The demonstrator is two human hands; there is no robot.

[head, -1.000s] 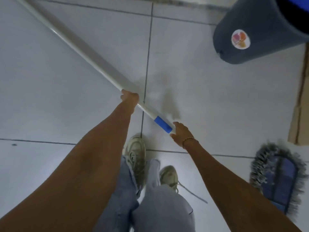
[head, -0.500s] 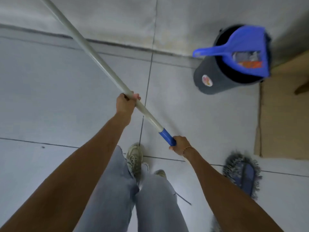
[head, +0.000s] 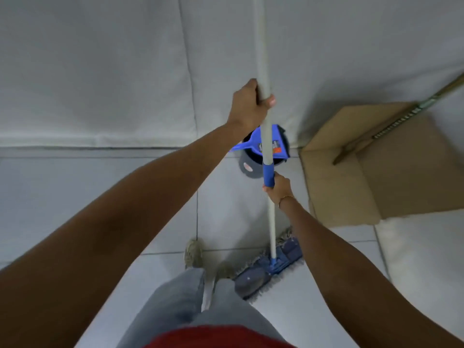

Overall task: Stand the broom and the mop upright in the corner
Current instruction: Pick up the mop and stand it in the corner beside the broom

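The mop has a long white pole (head: 261,46) with a blue sleeve and a flat blue fringed head (head: 268,267). It stands nearly upright, its head resting on the floor tiles beside my shoes. My left hand (head: 248,106) grips the white pole high up. Lower down, my right hand (head: 277,188) holds it at the bottom of the blue sleeve. A thin brownish stick (head: 401,119), possibly the broom handle, leans at the far right over a cardboard sheet; its head is out of view.
A dark grey bin (head: 248,167) with a blue dustpan (head: 251,144) in it stands against the white wall, just behind the pole. Flattened cardboard (head: 376,177) lies on the floor at the right. My shoes (head: 194,252) are next to the mop head.
The pole has swung from a steep slant toward the upper left to nearly vertical. The mop head now sits under it by my feet, and my view has lifted toward the wall.
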